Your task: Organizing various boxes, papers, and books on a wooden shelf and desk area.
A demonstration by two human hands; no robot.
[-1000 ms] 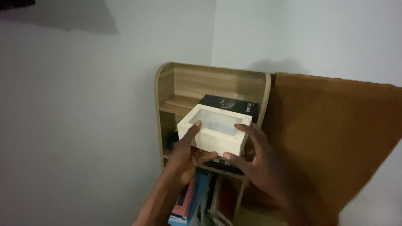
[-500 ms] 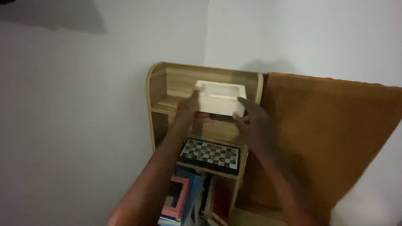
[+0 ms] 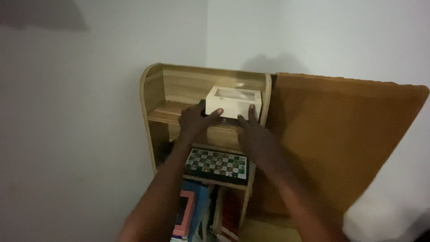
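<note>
Two pale walls (image 3: 89, 89) meet in a corner, and against them stands a wooden shelf unit (image 3: 150, 89) with rounded upper corners; to its right leans a large brown board (image 3: 340, 134), well bigger than the shelf's own face. The unit has an upper shelf, a middle ledge and a lower bay. In the lower bay a few books (image 3: 192, 215) stand upright, pink and blue covers showing. On the middle ledge lies a chequered game board (image 3: 217, 163), flat, green and white squares up. On the upper shelf, toward its right end, sits a white box (image 3: 233, 102) with a clear window in its lid; it rests on something flat and dark whose edge just shows beneath it, and its long axis runs left to right along the shelf. The box lies straight ahead of both hands and slightly above them. The left hand (image 3: 195, 120) touches the box's lower left front corner, fingers spread and loosely curled, not clamped around it. The right hand (image 3: 253, 130) is open too, its fingertips (image 3: 251, 110) pressed against the front face near the right corner. Both hands are about equally near, one at each end of the long side.
</note>
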